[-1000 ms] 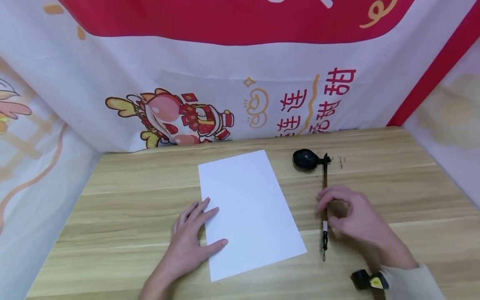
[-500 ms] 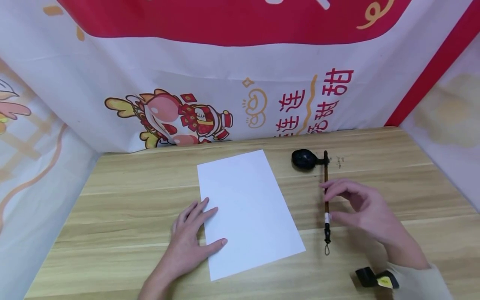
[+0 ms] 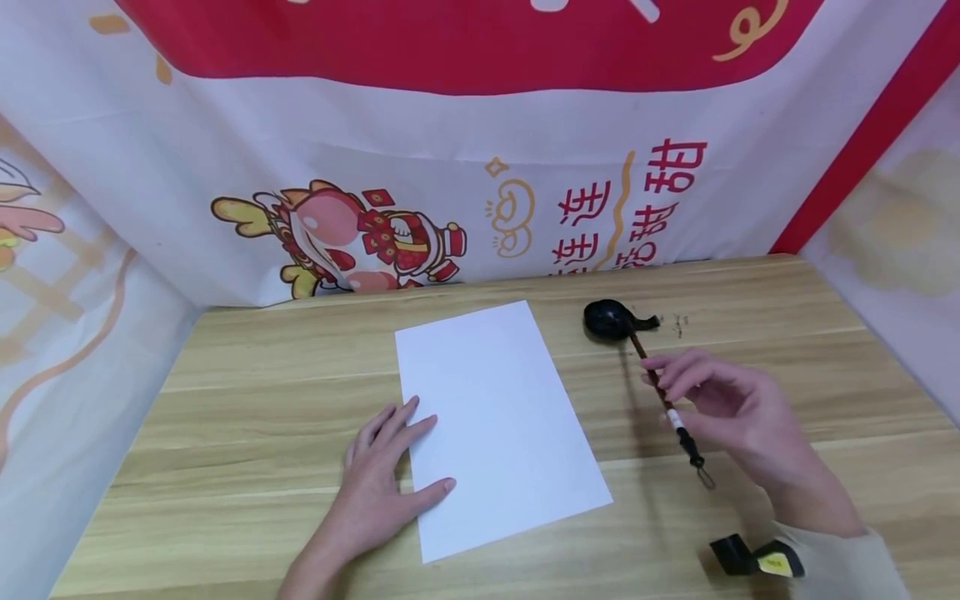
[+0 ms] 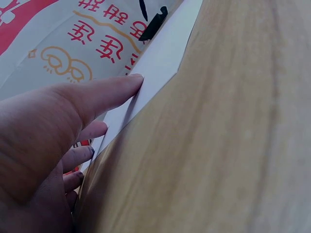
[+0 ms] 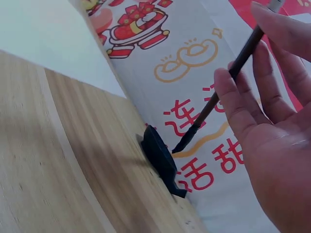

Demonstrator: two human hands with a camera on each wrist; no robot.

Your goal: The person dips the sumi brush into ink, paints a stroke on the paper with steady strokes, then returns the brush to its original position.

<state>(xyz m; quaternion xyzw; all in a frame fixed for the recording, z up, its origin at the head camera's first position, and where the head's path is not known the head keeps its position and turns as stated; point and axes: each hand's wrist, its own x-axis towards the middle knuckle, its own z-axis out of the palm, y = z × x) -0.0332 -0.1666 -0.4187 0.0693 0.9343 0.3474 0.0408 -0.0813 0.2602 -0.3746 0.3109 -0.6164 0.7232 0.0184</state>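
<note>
We are now lifting the brown-handled calligraphy brush [image 3: 670, 406], flat on the wooden desk [image 3: 225, 400] a second ago, pinched in our right hand [image 3: 738, 417], its tip dipping toward the black ink dish [image 3: 609, 319], while our flat-fingered left hand [image 3: 378, 483] is pinning the white paper sheet [image 3: 495, 417].

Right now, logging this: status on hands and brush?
Right hand pinches brush, tip over ink dish. Left hand flat on paper. Nothing between.

free: bare table [image 3: 247, 392] left of paper [image 3: 495, 417] | blocked: banner walls [image 3: 450, 167] on three sides
</note>
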